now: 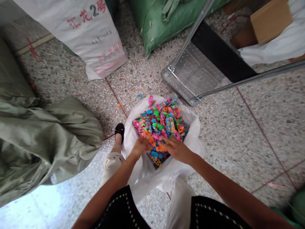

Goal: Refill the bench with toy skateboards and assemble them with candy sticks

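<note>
A white plastic bag [194, 125] sits open on the floor between my legs, full of several small colourful plastic toys [162, 122] in pink, orange, blue and green. My left hand [141, 147] rests on the near left of the pile, fingers curled over some pieces. My right hand [175, 148] lies flat on the near right of the pile, fingers spread over the toys. Whether either hand grips a piece is hidden by the fingers.
An olive sack [43, 140] lies at left. A white printed sack [92, 35] and a green sack [164, 22] stand behind. A metal hand truck [190, 71] lies right behind the bag. A cardboard box [270, 20] sits far right. Speckled floor [238, 133].
</note>
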Available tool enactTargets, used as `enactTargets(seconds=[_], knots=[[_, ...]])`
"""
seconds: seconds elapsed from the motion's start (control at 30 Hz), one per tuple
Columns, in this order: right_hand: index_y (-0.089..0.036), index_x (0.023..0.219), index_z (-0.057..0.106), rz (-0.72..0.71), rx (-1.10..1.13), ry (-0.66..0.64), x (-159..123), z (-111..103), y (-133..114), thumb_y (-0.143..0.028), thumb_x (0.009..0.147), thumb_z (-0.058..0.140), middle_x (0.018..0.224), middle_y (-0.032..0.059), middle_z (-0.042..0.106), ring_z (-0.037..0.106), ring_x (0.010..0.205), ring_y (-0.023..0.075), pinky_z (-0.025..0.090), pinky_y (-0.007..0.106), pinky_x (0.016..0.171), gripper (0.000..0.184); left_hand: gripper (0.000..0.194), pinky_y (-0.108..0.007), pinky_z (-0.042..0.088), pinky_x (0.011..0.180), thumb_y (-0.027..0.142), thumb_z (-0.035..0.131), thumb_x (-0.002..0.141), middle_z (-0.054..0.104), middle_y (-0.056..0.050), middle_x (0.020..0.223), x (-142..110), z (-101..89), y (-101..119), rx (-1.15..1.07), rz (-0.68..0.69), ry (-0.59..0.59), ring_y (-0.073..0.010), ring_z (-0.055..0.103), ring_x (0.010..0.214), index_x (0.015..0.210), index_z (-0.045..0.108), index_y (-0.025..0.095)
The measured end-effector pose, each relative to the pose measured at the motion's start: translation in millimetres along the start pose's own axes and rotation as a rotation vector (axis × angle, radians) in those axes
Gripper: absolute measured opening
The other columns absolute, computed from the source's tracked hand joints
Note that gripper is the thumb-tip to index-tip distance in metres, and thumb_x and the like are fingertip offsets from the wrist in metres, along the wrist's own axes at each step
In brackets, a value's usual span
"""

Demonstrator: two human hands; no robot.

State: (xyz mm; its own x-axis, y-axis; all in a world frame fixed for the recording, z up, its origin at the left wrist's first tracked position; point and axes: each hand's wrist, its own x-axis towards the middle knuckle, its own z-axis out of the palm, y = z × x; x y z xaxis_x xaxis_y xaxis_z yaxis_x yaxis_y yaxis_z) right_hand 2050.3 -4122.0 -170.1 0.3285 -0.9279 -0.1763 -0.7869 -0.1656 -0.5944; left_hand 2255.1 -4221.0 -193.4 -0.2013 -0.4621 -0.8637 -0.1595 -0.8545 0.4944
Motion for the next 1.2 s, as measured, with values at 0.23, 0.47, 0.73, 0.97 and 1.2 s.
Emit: enactTargets(seconds=[0.23,0.47,0.73,0.97,1.2], knots=[[-0.024,0.126,0.060,0.015,-0.032,0.096,91,-14,33,-0.015,0.089,0.043,0.117,0.0096,0.067,0.061,0.105,0.0250,0.047,0.043,0.093,0.041,0.011,-0.024,0.044,0.052,0.027,0.059,0.081,0.067,-0.003,0.066,58,-84.1,30,0.467,0.181,0.354,-0.0172,0.063,0.054,0.089,0.064,0.020],[-0.018,0.110,0.066,0.444,-0.154,-0.071,315,10,138,-0.018,0.090,0.045,0.109,0.0101,0.070,0.063,0.100,0.0224,0.044,0.030,0.090,0.029,0.019,-0.039,0.044,0.084,0.011,0.057,0.076,0.069,-0.018,0.086,231,-202.8,84,0.809,0.196,0.596,-0.0344,0.064,0.102,0.093,0.064,0.016],[-0.010,0.110,0.064,0.645,-0.192,-0.211,441,137,238,-0.012,0.078,0.062,0.110,0.0183,0.067,0.063,0.098,0.0252,0.045,0.028,0.083,0.032,0.038,-0.035,0.045,0.086,0.015,0.062,0.076,0.055,-0.016,0.120,377,-219.4,66,0.954,0.286,0.505,-0.0285,0.061,0.102,0.114,0.060,0.020],[-0.004,0.126,0.051,0.685,-0.150,-0.196,462,188,249,-0.006,0.078,0.056,0.120,0.0235,0.059,0.057,0.112,0.0268,0.041,0.030,0.091,0.048,0.031,-0.031,0.046,0.087,0.014,0.059,0.080,0.047,-0.010,0.115,426,-215.6,46,0.884,0.332,0.445,-0.0199,0.060,0.092,0.109,0.058,0.023],[-0.017,0.089,0.067,0.603,0.065,-0.231,419,104,252,-0.032,0.083,0.060,0.083,0.0011,0.068,0.061,0.079,0.0154,0.045,0.021,0.068,0.018,0.027,-0.034,0.049,0.083,0.013,0.069,0.067,0.053,-0.007,0.092,416,-204.0,56,0.681,0.257,0.538,-0.0190,0.060,0.084,0.088,0.053,0.019]])
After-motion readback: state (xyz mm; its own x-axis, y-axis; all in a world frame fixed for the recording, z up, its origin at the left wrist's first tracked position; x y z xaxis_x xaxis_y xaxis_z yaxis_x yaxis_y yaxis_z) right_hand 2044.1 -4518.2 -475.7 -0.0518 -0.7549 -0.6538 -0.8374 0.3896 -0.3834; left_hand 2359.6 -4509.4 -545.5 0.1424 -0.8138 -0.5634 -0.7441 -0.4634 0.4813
